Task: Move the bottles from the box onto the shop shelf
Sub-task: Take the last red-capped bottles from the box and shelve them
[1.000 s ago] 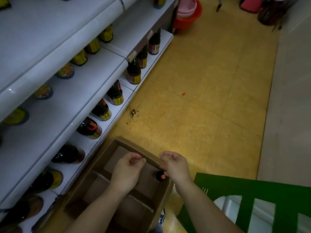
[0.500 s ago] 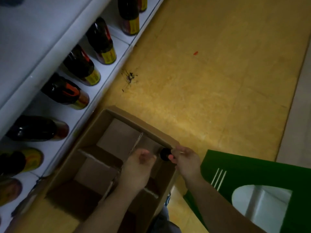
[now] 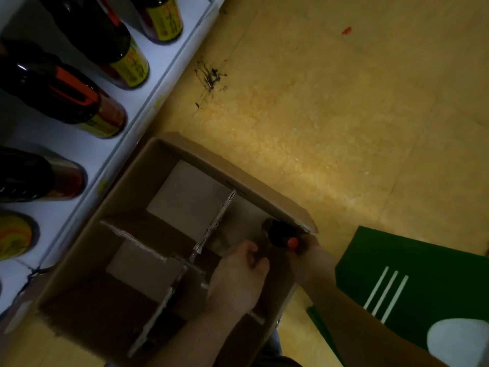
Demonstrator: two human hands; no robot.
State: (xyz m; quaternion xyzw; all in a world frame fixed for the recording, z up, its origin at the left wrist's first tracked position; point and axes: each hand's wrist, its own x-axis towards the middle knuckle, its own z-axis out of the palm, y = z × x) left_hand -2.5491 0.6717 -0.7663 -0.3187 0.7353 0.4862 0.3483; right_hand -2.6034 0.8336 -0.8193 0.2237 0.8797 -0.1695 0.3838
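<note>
Yellow floor (image 3: 330, 123) all around, dim light, and we're looking straight down into an open cardboard box (image 3: 113, 205) sitting hard against the foot of the shop shelf (image 3: 87, 157). Closest in, at six o'clock, both forearms reach forward into the box. Left hand (image 3: 238, 282) is down inside, curled into a loose fist right over the cardboard dividers (image 3: 215, 221), and whether it's gripping any cardboard, I can't tell. Right hand (image 3: 316, 254) is at the box's corner around four o'clock, pressed up beside the last bottle's neck, fingers tucked out of sight, so the grip can't be called either. And there's the bottle (image 3: 277, 233): dark glass, red cap, standing in the compartment at that same corner, close to the box wall. Every other compartment shows bare cardboard bottom. Off at four o'clock, just beside the box, a green panel with three white stripes (image 3: 423, 263). Swinging out to nine through eleven o'clock, dark shelf bottles (image 3: 60, 94) with yellow labels stand in a row on the white shelf. Farther still, a dark scuff (image 3: 210, 75) at twelve o'clock and a tiny red speck (image 3: 346, 30) toward one.
</note>
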